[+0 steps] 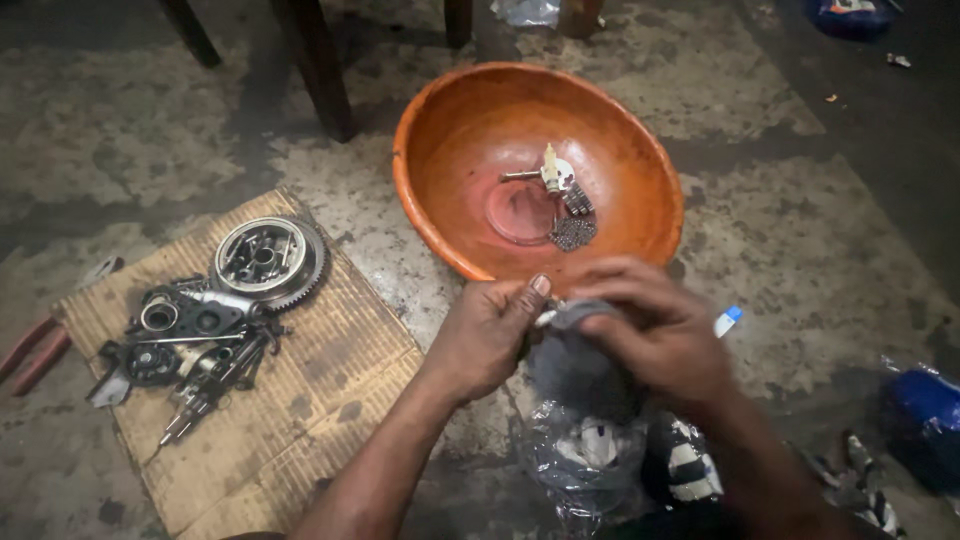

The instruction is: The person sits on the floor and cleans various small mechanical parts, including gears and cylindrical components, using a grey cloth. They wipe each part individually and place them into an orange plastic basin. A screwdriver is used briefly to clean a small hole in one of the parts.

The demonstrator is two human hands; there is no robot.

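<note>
While both hands (590, 335) grasp a grey cloth (575, 365), small white-blue packet (728, 320) beside them, orange bowl (430, 150) above.

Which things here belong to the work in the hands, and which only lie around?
In use:
- left hand and right hand, both on a grey cloth
- orange bowl holding small metal parts

Lying about:
- engine parts on cardboard
- red-handled pliers
- blue bag

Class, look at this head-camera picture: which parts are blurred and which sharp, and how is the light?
Head view: the right hand is smeared by motion blur over a grey cloth-like lump; the left hand is softer-edged; the round orange bowl and toothed metal gear wheel are sharp; light is dim, corners dark.
</note>
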